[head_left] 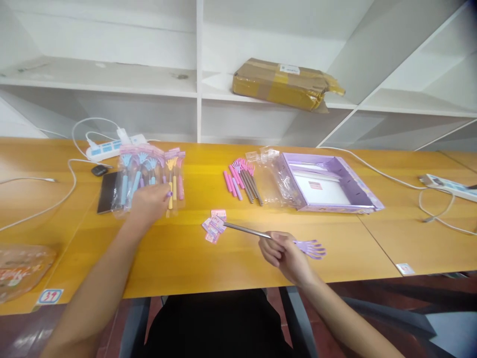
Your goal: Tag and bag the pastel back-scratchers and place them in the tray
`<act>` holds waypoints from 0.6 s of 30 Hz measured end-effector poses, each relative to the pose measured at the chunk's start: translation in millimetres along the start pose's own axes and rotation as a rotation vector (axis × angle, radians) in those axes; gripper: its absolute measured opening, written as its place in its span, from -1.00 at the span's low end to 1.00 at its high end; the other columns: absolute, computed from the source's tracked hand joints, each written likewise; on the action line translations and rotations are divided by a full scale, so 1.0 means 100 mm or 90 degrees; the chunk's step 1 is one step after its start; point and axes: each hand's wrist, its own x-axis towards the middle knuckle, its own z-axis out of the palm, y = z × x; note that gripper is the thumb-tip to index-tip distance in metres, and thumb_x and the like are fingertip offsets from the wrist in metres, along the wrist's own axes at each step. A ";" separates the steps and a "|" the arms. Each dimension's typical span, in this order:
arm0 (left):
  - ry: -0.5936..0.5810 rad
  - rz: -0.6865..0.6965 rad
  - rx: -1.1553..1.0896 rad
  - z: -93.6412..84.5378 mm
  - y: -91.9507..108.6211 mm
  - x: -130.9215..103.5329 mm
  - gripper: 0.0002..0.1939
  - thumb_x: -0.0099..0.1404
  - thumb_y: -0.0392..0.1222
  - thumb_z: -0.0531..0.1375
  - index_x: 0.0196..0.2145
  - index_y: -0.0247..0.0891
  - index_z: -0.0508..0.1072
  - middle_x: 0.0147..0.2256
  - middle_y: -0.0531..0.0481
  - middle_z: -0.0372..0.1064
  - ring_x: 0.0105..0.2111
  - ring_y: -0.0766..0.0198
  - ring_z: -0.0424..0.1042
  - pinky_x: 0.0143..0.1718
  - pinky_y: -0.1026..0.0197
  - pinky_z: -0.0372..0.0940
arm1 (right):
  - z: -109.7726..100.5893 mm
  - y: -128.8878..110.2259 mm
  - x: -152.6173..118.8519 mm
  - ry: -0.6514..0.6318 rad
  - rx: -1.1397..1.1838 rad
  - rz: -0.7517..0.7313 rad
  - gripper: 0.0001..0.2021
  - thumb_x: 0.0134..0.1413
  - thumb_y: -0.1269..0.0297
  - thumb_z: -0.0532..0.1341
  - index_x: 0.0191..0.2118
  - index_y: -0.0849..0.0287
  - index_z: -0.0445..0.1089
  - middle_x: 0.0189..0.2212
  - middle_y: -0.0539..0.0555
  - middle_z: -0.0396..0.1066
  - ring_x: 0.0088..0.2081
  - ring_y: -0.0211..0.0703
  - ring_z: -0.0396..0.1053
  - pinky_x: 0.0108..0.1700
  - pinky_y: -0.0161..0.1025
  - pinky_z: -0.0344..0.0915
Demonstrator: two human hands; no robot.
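Observation:
My right hand [281, 253] is closed around the metal rod of a purple hand-shaped scratcher [311, 249]; the bare rod end points left, above several small pink and purple cards [214, 226]. My left hand [151, 201] is closed on a small purple handle [169, 194], of which only the end shows. It is beside bagged blue scratchers [125, 184] and a yellow one [174, 184]. Pink handles [227, 183] and pink scratchers with metal rods [254, 189] lie mid-table. To their right is an open purple box [323, 185] with a purple scratcher and a card inside.
Clear plastic bags [278, 179] lie against the box. A black flat object [107, 193], a power strip [106, 149] and white cables are at the left. Another power strip [450, 188] is at the right. A taped carton [283, 82] rests on the shelf.

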 end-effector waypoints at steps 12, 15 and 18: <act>-0.114 -0.100 -0.084 0.03 0.08 -0.02 -0.70 0.33 -0.24 0.13 -0.56 -0.17 0.20 -0.59 0.07 0.21 -0.54 0.26 0.13 -0.40 0.16 -0.07 | -0.73 -0.74 1.11 0.163 -0.362 -0.311 -0.59 0.17 -0.08 0.41 -0.40 0.06 0.25 -0.45 0.01 0.40 -0.42 -0.17 0.35 -0.33 -0.21 0.30; -0.143 -0.091 -0.081 0.04 0.05 -0.02 -0.72 0.33 -0.24 0.14 -0.54 -0.17 0.24 -0.58 0.05 0.29 -0.53 0.25 0.20 -0.41 0.17 -0.04 | -0.90 -0.66 1.57 0.171 -0.575 -0.250 -0.71 0.20 0.04 0.36 -0.15 0.07 0.34 -0.36 0.05 0.49 -0.36 -0.11 0.40 -0.23 -0.17 0.34; -0.165 -0.072 -0.076 0.08 0.07 -0.04 -0.74 0.34 -0.23 0.14 -0.52 -0.17 0.26 -0.55 0.02 0.35 -0.52 0.24 0.27 -0.41 0.18 -0.02 | -0.98 -0.47 1.93 0.197 -0.788 -0.183 -0.77 0.31 0.13 0.22 -0.05 0.16 0.40 -0.32 0.18 0.53 -0.31 0.00 0.42 -0.15 -0.09 0.37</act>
